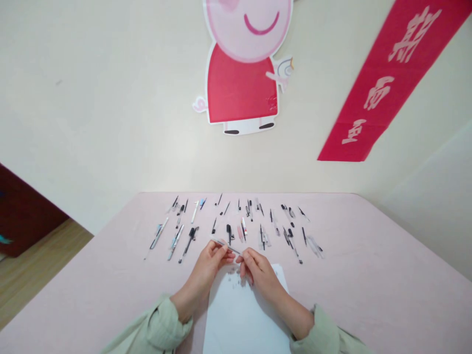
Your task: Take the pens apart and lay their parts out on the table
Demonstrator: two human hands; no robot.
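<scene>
A slim grey pen (232, 248) spans the gap between my hands, above the upper end of a white sheet of paper (245, 324). My left hand (210, 263) pinches its left part between thumb and fingers. At the other end, the fingertips of my right hand (260, 273) close around the pen's tip, which they partly hide. Small dark bits (234, 281) lie scattered on the paper just below both hands; they are too small to name. Beyond my fingers lies a black pen cap (229, 231) among loose pen parts.
Rows of pens, caps and refills spread over the pink table: white pens (176, 242) at left, black pens (189, 243) nearby, clear barrels (314, 246) at right. Behind the table rises a pale wall (110, 123) with a pig cutout (241, 88) and a red banner (387, 83).
</scene>
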